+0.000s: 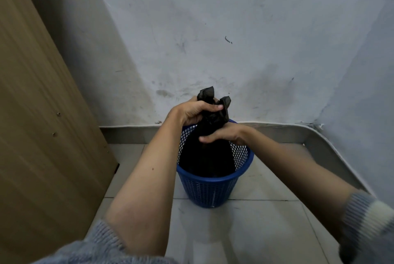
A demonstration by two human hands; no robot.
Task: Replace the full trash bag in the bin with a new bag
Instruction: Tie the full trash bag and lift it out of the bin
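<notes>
The blue mesh bin [213,187] sits on the tiled floor [266,231] pretty much in a corner. A scuffed pale wall [213,29] runs right behind it, with a grey skirting strip [277,131] along the bottom that curves round on the right side. On the left a tall wooden panel [42,114] leans in close, so the bin is boxed in on three sides; the only real open room is the floor in front, toward the person.

The black trash bag [206,152] is in the bin, its body filling the inside, and its gathered neck sticks up above the rim with two loose tails poking out at the top.

Both forearms reach forward and down from grey knit sleeves [102,242]. The left hand [196,112] is up high, fingers curled round the bag's neck just under the tails. The right hand [223,133] is lower, coming in from the right, fingers wrapped around the neck just above the rim. Both hands are clamped on the bag, one stacked above the other.
</notes>
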